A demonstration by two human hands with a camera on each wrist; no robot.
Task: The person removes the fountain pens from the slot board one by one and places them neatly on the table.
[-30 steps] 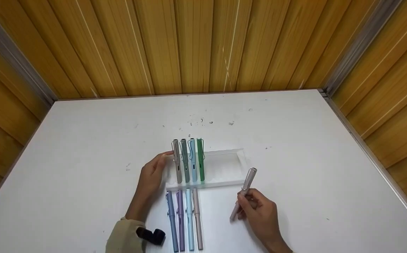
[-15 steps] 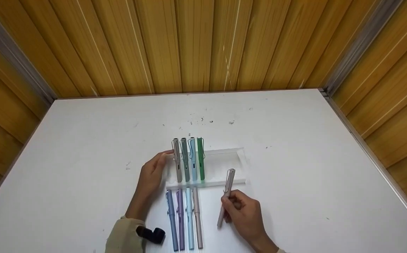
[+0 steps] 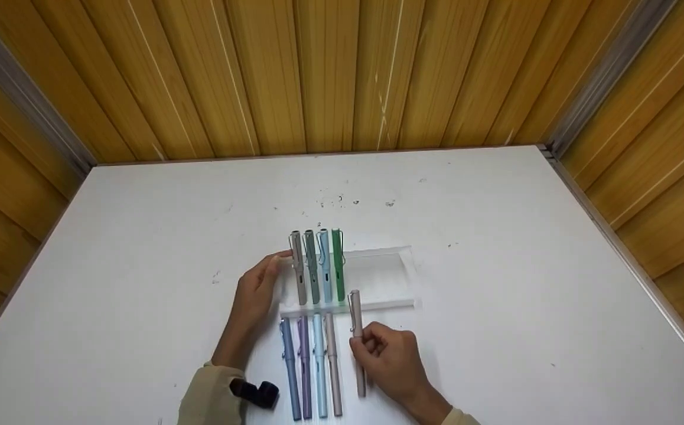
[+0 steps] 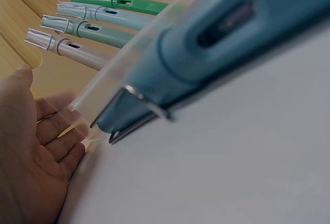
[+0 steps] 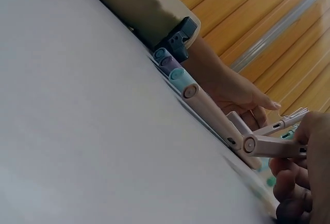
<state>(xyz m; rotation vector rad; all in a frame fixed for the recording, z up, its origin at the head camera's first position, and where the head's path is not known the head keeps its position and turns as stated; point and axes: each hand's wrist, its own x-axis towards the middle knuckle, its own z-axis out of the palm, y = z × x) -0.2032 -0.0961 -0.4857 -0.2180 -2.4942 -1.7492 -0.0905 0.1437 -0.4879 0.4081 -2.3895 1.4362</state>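
On the white table [image 3: 525,283], a clear tray [image 3: 386,305] is touched at its left end by the left hand [image 3: 254,295]; whether it is pinched there cannot be told. By the right hand [image 3: 392,359], a pinkish pen [image 3: 357,319] is clamped between thumb and fingers, well apart from the left. Four pens [image 3: 325,265] are laid across the tray's left half, and a row [image 3: 319,354] of four more is set before it. Just right of that row, the held pen is aligned nearly parallel, its clip end pointed from the grip toward the tray.

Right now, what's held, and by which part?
Right hand pinches a pinkish pen around its middle. Left hand is at the tray's left end; whether it grips is unclear.
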